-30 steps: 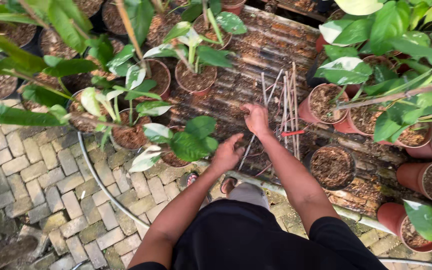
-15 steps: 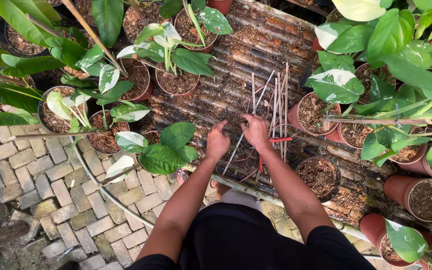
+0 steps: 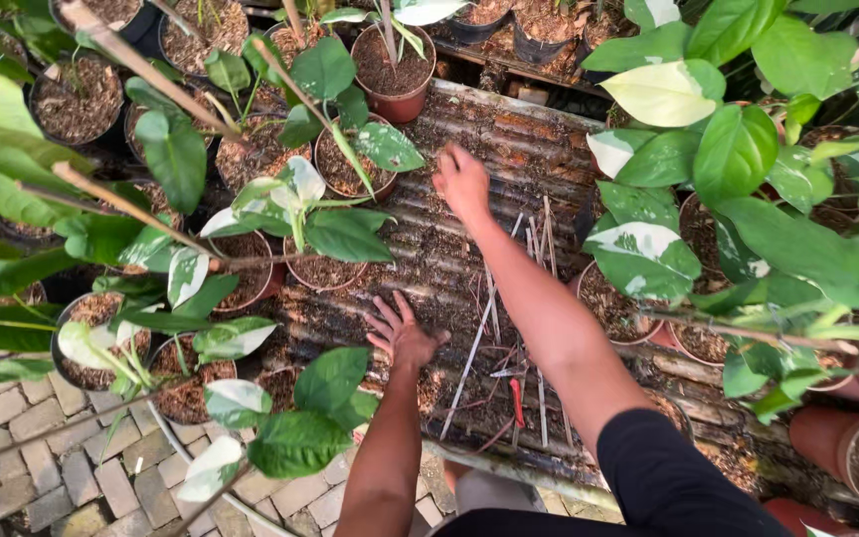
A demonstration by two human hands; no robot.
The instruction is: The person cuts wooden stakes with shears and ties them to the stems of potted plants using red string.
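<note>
My right hand (image 3: 461,181) reaches far forward over a rusty corrugated metal sheet (image 3: 539,149), fingers curled down near a brown pot (image 3: 394,62) of soil; whether it holds anything is hidden. My left hand (image 3: 402,335) rests flat on the dirty sheet with fingers spread, holding nothing. Several thin bamboo sticks (image 3: 539,298) lie loose on the sheet between my arms, beside a small red-handled tool (image 3: 516,401).
Potted plants with green and white variegated leaves crowd both sides: pots (image 3: 325,268) on the left, pots (image 3: 613,308) on the right. Long stakes (image 3: 141,70) lean across the upper left. Grey brick paving (image 3: 42,467) lies at the lower left.
My right hand has let go of the bundle of sticks and stretched forward to the far end of the sheet. My left hand has dropped flat onto the sheet. The view has moved closer.
</note>
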